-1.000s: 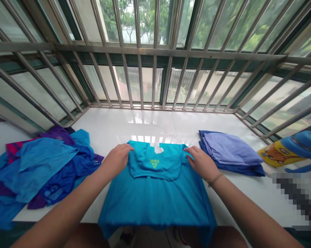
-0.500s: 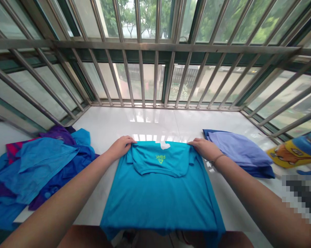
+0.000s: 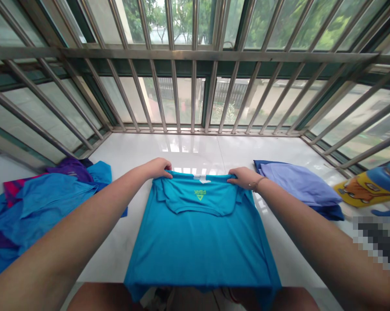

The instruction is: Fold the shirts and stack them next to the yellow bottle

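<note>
A teal T-shirt (image 3: pixel 201 246) lies spread before me, its hem hanging over the near edge of the white ledge. Its top part is folded down toward me, with a small yellow-green logo upside down on the fold and a white patch at the far edge. My left hand (image 3: pixel 159 167) pinches the far left corner of the fold between thumb and fingers. At the far right corner, my right hand (image 3: pixel 243 177) grips the cloth the same way. The far edge between both hands is slightly lifted.
On the left lies a loose heap of blue, purple and red clothes (image 3: pixel 59 194). Folded lavender and navy clothes (image 3: pixel 298 183) sit at the right, beside a yellow and blue cartoon-printed container (image 3: pixel 366 190). Metal bars (image 3: pixel 195 95) line the windows behind the white ledge (image 3: pixel 188 147).
Both hands have raised the far edge of the T-shirt a little. My right hand has shifted slightly inward, to the left. The camera view has moved slightly.
</note>
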A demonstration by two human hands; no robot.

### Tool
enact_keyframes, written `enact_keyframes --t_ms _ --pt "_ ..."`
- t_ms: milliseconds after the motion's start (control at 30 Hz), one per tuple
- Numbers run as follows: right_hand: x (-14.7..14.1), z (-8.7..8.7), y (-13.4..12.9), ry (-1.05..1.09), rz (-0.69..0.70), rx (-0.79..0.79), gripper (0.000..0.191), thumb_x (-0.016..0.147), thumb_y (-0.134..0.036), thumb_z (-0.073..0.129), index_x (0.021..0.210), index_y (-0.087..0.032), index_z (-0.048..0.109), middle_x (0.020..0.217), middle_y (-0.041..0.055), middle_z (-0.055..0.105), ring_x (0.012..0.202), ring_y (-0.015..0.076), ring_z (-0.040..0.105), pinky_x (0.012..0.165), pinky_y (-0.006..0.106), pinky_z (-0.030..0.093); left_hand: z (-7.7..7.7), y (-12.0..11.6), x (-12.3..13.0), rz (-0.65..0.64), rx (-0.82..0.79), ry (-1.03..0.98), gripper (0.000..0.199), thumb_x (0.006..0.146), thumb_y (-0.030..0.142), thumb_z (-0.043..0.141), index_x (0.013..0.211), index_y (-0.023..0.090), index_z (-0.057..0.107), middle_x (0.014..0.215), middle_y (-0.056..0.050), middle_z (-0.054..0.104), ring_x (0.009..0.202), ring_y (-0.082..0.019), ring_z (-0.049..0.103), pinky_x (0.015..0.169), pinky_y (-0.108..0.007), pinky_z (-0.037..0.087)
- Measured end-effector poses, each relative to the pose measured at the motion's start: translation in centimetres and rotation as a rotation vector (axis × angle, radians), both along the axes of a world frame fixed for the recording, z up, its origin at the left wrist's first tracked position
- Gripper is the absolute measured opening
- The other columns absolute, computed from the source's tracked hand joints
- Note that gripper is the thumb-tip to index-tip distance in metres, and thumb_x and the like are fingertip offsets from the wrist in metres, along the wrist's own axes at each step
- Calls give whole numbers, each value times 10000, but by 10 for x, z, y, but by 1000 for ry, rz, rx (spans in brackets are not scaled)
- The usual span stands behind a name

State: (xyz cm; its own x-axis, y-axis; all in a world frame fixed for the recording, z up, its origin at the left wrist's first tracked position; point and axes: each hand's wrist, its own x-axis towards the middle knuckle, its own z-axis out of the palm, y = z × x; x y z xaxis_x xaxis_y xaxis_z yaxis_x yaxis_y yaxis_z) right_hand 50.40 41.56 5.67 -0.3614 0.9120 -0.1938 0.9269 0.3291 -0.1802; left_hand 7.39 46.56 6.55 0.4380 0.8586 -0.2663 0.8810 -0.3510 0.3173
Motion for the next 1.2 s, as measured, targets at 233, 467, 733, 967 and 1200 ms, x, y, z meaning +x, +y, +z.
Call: enact_keyframes --t_ms 233,467,733,967,1200 --pt "17 34 -8 230 -84 457 243 1034 -293 616 1183 -172 766 1217 145 671 1090 275 683 1015 387 549 40 -23 -2 85 487 -244 62 883 270 693 918 219 689 975 -54 716 922 -249 664 793 -345 485" --pt "25 5 -142 291 201 486 237 1037 -155 546 1136 -226 749 1185 115 731 1074 262 698 951 399 584 -4 -163 -19 -140 538 -166 152 902 91 652 944 237 663 1031 -53 744 978 -257 681 901 -396 518" --pt "23 -53 -257 181 115 435 355 1097 -347 606 1434 -300 707 1460 135 704 1276 310 713 1087 489 608 -73 -266 -53 -127 566 -172 215 1062 293 615 1209 308 771 1560 -81 680 1340 -296 698 1184 -511 544" --pt "3 -76 -295 127 -2 517 555 1036 -486 699 1553 -293 639 1659 156 568 1434 381 629 1163 566 564 -95 -306 -50 -93 570 -192 539 1038 439 690 1553 296 625 1684 -114 571 1468 -320 638 1249 -524 525" --pt "4 -79 -327 182 -53 475 536 999 -516 751 1491 -321 670 1621 146 603 1421 384 642 1178 591 564 -98 -353 -59 -77 574 -207 611 1003 427 728 1594 346 591 1675 -96 584 1441 -341 662 1160 -505 615"
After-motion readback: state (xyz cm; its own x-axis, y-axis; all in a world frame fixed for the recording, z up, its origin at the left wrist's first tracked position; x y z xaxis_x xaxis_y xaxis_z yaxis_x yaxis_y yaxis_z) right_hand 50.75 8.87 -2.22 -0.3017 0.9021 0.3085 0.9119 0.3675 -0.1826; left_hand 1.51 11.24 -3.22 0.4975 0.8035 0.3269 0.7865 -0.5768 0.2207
